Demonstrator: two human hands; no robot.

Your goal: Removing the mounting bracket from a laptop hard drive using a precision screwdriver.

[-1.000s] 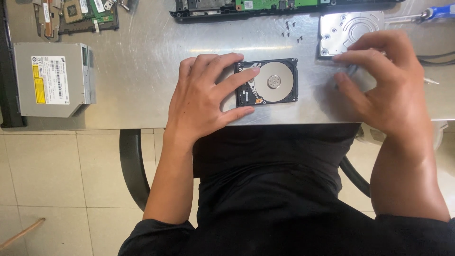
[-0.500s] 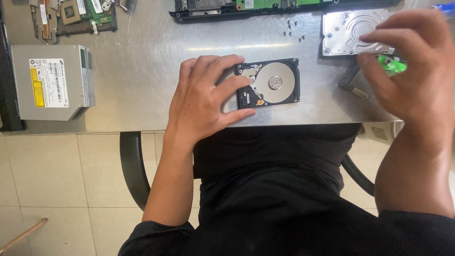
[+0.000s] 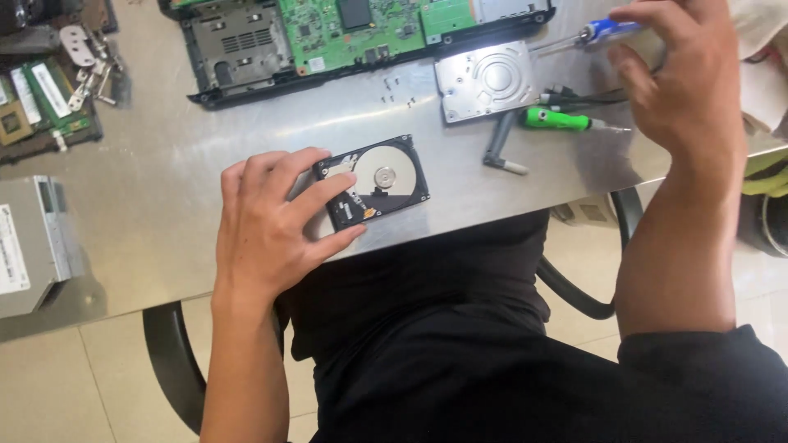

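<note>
An open hard drive (image 3: 386, 176) with a bare shiny platter lies on the metal table (image 3: 164, 197) near its front edge. My left hand (image 3: 271, 221) grips the drive's left end, thumb and forefinger on its frame. My right hand (image 3: 681, 82) is at the far right, with spread fingers on either side of the end of a blue-handled screwdriver (image 3: 609, 31) that lies on the table. A green-handled screwdriver (image 3: 558, 121) lies free just below, beside the drive's silver lid (image 3: 484, 79).
An opened laptop base with a green circuit board (image 3: 361, 33) spans the back. A grey hinged tool (image 3: 501, 148) and tiny loose screws (image 3: 394, 90) lie mid-table. A silver optical drive (image 3: 33, 246) and memory modules (image 3: 41, 94) sit at the left. Chair arms show below.
My right hand let go of the green-handled screwdriver and moved up and back to the blue-handled one. My left hand stays on the hard drive.
</note>
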